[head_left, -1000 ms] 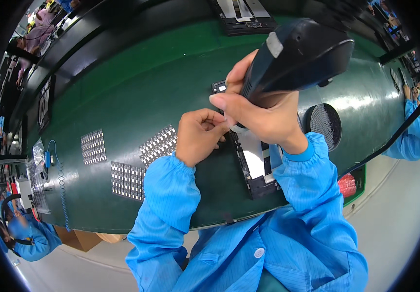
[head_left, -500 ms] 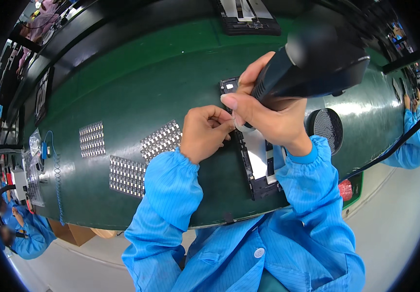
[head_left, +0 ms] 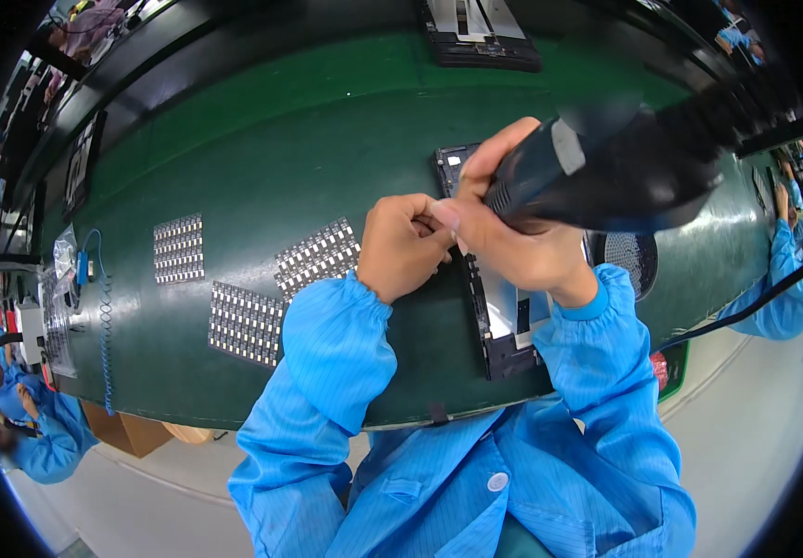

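Observation:
My right hand [head_left: 529,244] is wrapped around a large black handheld tool [head_left: 588,177] with a light grey patch on its body and a dark ribbed part at the far right. Beside it, my left hand [head_left: 405,244] pinches at the device's left edge, its fingertips meeting my right thumb. Whatever sits in that pinch is hidden. Under both hands lies a flat black device frame [head_left: 504,358] with a white panel inside. My right hand and the tool cover much of its middle.
Left of my hands lie three sheets of small circuit boards [head_left: 245,321] on the green bench [head_left: 262,177]. A round black mesh-patterned container [head_left: 631,262] stands right. Another device frame [head_left: 485,46] is at the back. A coiled blue cord [head_left: 107,344] hangs left. Co-workers sit at both sides.
The tool has tipped lower toward the right, showing more of its ribbed end. My left hand has shifted slightly right, and my right thumb now meets its fingertips.

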Available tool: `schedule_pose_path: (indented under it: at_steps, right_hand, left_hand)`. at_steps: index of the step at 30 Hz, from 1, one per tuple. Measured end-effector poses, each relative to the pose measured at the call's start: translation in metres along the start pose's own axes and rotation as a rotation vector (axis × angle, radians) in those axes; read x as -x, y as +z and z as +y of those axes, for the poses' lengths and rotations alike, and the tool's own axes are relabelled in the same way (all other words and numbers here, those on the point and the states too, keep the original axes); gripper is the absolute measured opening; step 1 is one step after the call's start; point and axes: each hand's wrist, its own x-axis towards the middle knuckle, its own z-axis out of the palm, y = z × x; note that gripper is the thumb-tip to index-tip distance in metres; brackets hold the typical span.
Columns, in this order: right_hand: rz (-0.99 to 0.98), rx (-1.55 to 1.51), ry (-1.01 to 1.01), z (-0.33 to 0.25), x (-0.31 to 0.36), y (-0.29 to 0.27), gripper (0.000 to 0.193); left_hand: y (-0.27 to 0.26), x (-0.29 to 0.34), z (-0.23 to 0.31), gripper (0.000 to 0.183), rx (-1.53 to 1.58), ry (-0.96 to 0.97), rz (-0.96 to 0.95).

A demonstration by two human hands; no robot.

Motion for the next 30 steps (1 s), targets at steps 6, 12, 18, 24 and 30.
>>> schedule_pose_path:
  at_steps: [6, 12, 18, 24, 30]
  right_hand:
    - [0.283, -0.228, 0.059, -0.021, 0.003, -0.02, 0.035]
    - [0.226, -0.096, -0.117, -0.028, 0.03, -0.099, 0.053]
    - [0.443, 0.216, 0.14, -0.039, 0.04, -0.142, 0.054]
    - [0.63, -0.072, -0.028, -0.012, 0.066, -0.176, 0.026]
    - [0.672, -0.101, 0.049, -0.004, 0.071, -0.172, 0.027]
  left_hand:
    - [-0.015, 0.028, 0.013, 0.019, -0.232, -0.004, 0.018]
    - [-0.113, 0.078, 0.023, 0.043, -0.915, 0.049, 0.247]
    - [-0.13, 0.071, 0.007, 0.045, -0.742, -0.062, 0.114]
    - [-0.132, 0.063, 0.013, 0.037, -0.618, -0.292, 0.103]
    - [-0.142, 0.064, 0.006, 0.025, -0.23, -0.347, 0.092]
